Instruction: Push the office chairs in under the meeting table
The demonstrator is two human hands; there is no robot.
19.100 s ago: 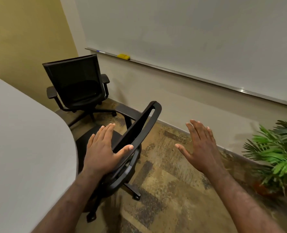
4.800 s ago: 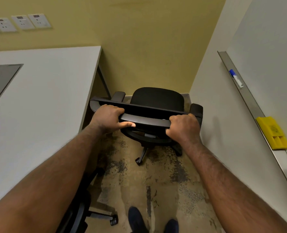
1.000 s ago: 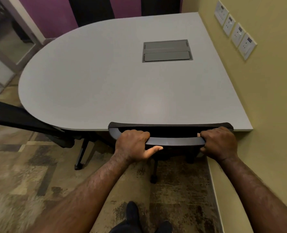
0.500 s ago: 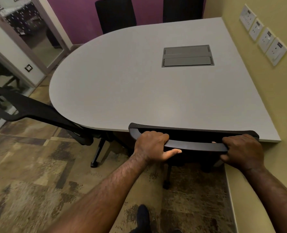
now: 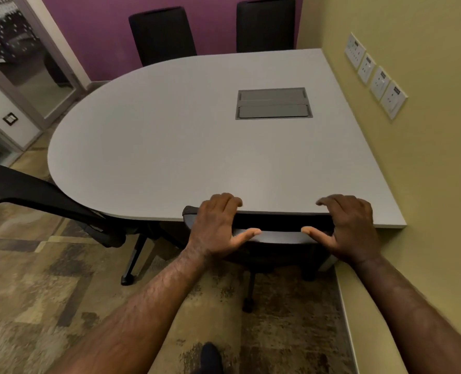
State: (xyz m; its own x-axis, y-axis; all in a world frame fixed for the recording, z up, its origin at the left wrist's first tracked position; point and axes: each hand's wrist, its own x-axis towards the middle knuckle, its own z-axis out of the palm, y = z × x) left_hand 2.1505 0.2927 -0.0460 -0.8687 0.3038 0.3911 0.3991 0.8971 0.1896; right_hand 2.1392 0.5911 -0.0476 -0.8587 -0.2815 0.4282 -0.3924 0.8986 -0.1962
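- A small meeting room with a purple far wall, a yellow wall on the right and patterned carpet; the grey surface point(image 5: 197, 147) has a rounded left end and a closed cable hatch point(image 5: 273, 103) set in its top.
- The chair point(image 5: 277, 236) being handled sits at the near edge, right against the yellow wall, its seat out of sight under the surface and its backrest top touching or just short of the edge.
- The left hand point(image 5: 218, 225) and right hand point(image 5: 350, 228) lie on that top rail, well apart, fingers loosely draped over the far side and thumbs stretched along the near face: a relaxed, half-spread grip, not a clench.
- The chair likely rolls easily on its castors, though carpet may drag; the rail looks stiff, the best place to push.
- A second chair point(image 5: 43, 195) at the left stands angled and looks less fully tucked in.
- Two more chairs point(image 5: 161, 33) stand at the far side.
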